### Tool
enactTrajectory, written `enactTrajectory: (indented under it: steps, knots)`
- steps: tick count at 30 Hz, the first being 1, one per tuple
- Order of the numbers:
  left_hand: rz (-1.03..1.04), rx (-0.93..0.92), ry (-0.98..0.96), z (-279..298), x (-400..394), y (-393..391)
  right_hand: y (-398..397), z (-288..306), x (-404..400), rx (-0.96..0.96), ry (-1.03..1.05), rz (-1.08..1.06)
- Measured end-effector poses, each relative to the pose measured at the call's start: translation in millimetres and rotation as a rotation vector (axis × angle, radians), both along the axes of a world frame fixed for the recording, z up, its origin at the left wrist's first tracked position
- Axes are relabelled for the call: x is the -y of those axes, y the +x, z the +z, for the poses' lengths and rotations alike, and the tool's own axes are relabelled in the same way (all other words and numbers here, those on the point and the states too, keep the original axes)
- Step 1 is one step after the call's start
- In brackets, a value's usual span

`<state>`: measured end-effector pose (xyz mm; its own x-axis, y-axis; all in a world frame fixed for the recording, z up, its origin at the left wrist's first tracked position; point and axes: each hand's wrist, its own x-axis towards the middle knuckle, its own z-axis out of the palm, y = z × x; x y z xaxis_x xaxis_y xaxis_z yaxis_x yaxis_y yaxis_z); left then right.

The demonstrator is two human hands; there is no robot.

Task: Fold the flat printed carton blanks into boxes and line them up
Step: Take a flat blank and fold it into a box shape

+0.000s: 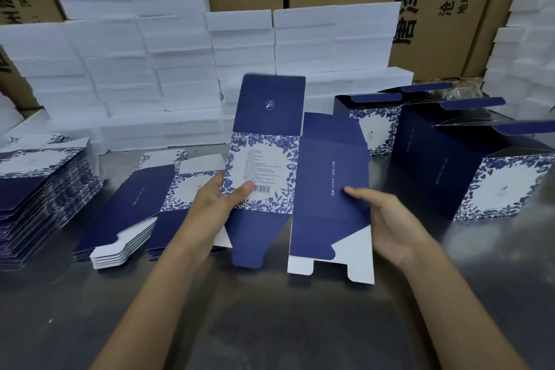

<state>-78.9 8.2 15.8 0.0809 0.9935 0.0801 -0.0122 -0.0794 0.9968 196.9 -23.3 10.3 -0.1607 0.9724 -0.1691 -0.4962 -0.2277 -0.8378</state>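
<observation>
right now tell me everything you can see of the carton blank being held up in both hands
The carton blank is thin printed card, still flat, held upright above the steel table. Its left panel shows a white field with blue floral border, small text and a barcode; its right panel is plain navy with a line of white text. A navy top flap bears a small logo; the bottom flaps show white undersides. The left hand pinches its left edge with the thumb on the front; the right hand holds its right edge.

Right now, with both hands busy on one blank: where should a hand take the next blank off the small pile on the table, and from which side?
Take the top sheet of the small pile by its protruding white tabs at the near edge. They fan out past the navy panels, so single edges are exposed there. The left hand is nearest to it; it and the right hand currently hold the held blank.
</observation>
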Motion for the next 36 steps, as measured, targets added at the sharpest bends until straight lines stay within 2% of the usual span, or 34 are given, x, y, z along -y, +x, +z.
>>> enactTrajectory:
  steps: [6,10,14,18,23,26,28,31,33,36]
  knots:
    - [0.014,0.036,-0.051,1.2,-3.4,1.0,-1.3,0.1,-1.9,0.074,0.101,-0.071]
    - [0.199,0.000,-0.056,5.3,-1.3,-1.0,-2.6,0.2,2.0,0.139,0.084,0.026]
    - [0.174,-0.033,-0.001,6.5,3.4,0.2,-6.6,3.6,4.4,0.121,0.014,0.024]
    - [0.137,-0.121,-0.018,10.2,7.6,5.3,-8.6,3.7,2.0,0.152,0.054,-0.049]
    - [0.250,-0.124,-0.007,10.8,6.7,6.9,0.4,1.4,3.4,0.169,0.067,0.022]
    - [0.347,-0.028,-0.009,10.0,7.5,9.3,6.8,1.4,4.8,0.181,0.060,0.099]
    - [0.349,-0.082,0.014,7.7,7.2,11.6,10.1,2.0,4.1,0.199,0.061,0.076]
    - [0.241,-0.341,0.097,6.8,8.6,14.8,12.9,5.6,4.1,0.202,0.066,0.011]
    - [0.074,-0.481,0.144,6.2,8.9,16.9,13.5,5.5,3.7,0.173,0.019,-0.028]
    - [-0.303,-0.445,0.125,6.1,16.5,25.6,8.4,5.5,1.4,0.081,0.078,-0.012]
